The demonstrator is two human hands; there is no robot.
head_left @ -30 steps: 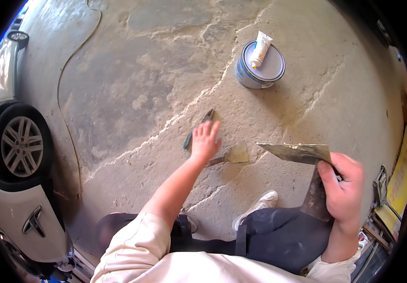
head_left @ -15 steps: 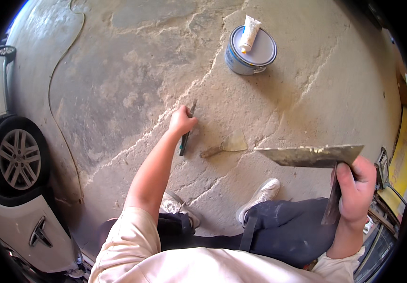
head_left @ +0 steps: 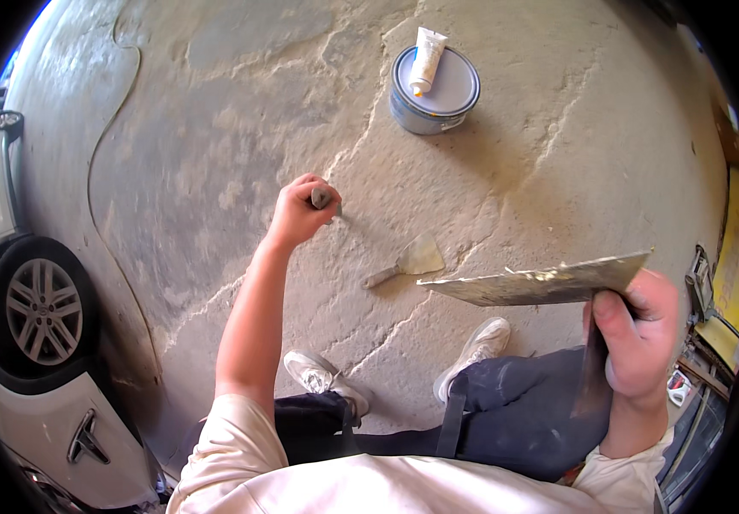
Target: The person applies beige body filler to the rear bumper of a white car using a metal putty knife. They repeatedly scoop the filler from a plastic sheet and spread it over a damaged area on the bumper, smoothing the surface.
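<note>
My left hand (head_left: 301,210) is raised over the concrete floor, closed around a slim dark-handled tool (head_left: 321,198). That tool's handle points up end-on, and most of the rest is hidden by my fingers. On the right, my right hand (head_left: 639,338) grips a wide flat metal trowel (head_left: 549,285) by its handle, which hangs down below the plate. Pale, lumpy filler (head_left: 549,272) clings along the plate's upper edge. Between my hands, a worn putty knife (head_left: 402,264) with a broad pale blade lies flat on the floor.
A round metal can (head_left: 434,111) stands ahead, a white tube (head_left: 428,62) on its lid. Rough cracks (head_left: 558,128) cross the concrete. A hose (head_left: 95,163) curves along the left beside a light-coloured car (head_left: 40,420). Odds and ends (head_left: 712,360) crowd the right side.
My left hand has moved slightly up and left, turning the slim tool from lengthwise to end-on. The trowel in my right hand has shifted left and tilted.
</note>
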